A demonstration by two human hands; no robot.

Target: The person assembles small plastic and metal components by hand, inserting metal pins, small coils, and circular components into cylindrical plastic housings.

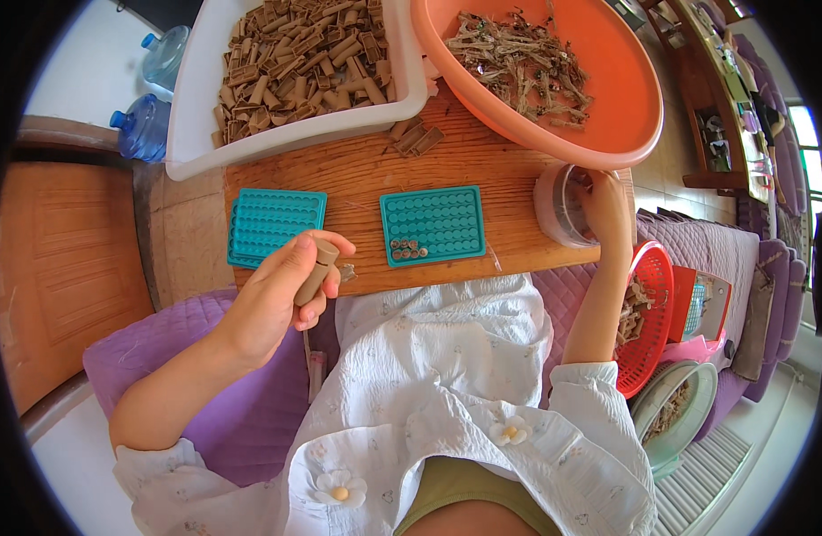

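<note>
My left hand (281,290) is closed around a brown tube-shaped piece (320,268), held above the table's front edge. A small clear bit (346,272) shows beside its fingers; what it is I cannot make out. My right hand (605,204) reaches into a clear round jar (552,207) at the table's right side, and its fingertips are hidden there. Between the hands lies a teal tray with round hollows (438,219). Several small silvery round pieces (407,249) sit in its near left corner. Another teal tray (277,223) lies just beyond my left hand.
At the back, a white tub (295,134) holds many brown pieces; a few brown pieces (417,138) lie beside it. An orange basin (509,138) with tangled thin scraps overhangs the jar. To the right stand a red basket (647,348) and a pale green bucket (643,420).
</note>
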